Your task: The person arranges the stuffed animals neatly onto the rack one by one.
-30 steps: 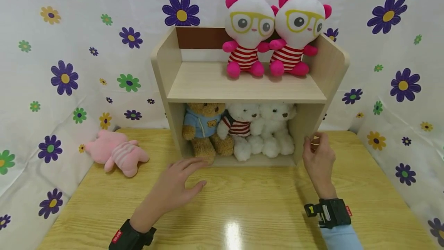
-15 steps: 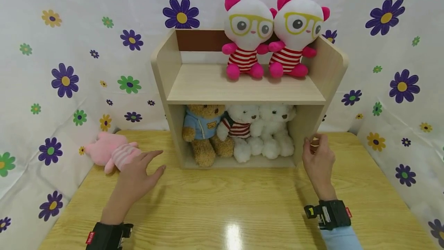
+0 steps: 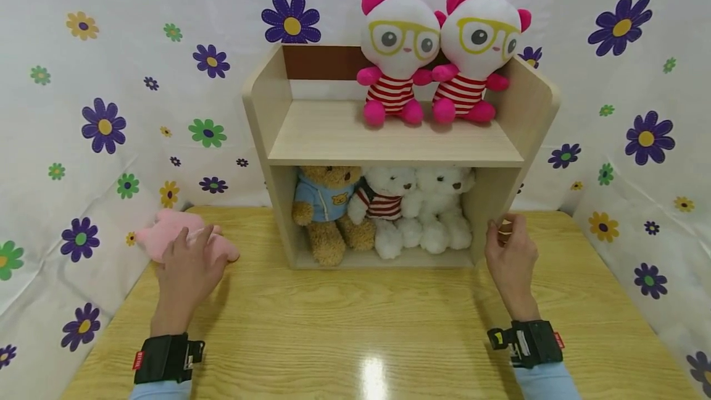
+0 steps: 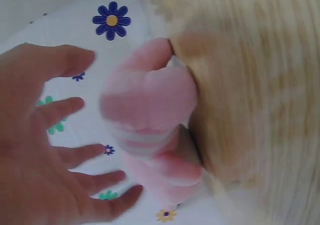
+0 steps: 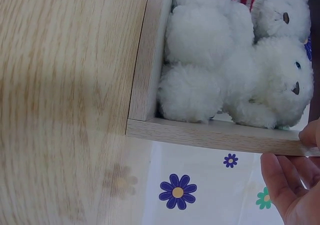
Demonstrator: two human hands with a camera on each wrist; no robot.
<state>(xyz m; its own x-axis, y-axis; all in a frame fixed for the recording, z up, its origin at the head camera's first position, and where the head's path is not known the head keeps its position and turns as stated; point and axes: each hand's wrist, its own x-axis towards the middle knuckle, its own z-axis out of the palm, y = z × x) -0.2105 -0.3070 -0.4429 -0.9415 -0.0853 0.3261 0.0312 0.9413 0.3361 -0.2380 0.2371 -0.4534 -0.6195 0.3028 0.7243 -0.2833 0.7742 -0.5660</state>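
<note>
A pink plush pig (image 3: pixel 161 234) with a pale striped middle lies on its side at the table's left. My left hand (image 3: pixel 186 279) is over it, fingers spread; the left wrist view shows a gap between the fingers and the plush pig (image 4: pixel 147 102). At the right, my right hand (image 3: pixel 512 258) holds the side panel of a small wooden shelf (image 3: pixel 389 161). In the right wrist view the thumb is on the panel's inner face and the fingers (image 5: pixel 280 182) are on its outer face.
Two panda plushes (image 3: pixel 395 54) with yellow glasses sit on the upper shelf. Below are a brown teddy bear (image 3: pixel 328 202) in blue, a white bear (image 3: pixel 383 205) in stripes and a plain white bear (image 3: pixel 444 208). A flowered cloth (image 3: pixel 105 202) surrounds the table (image 3: pixel 333 332).
My left hand has moved left from in front of the shelf to above the pink plush pig. The right hand stays on the shelf's side panel.
</note>
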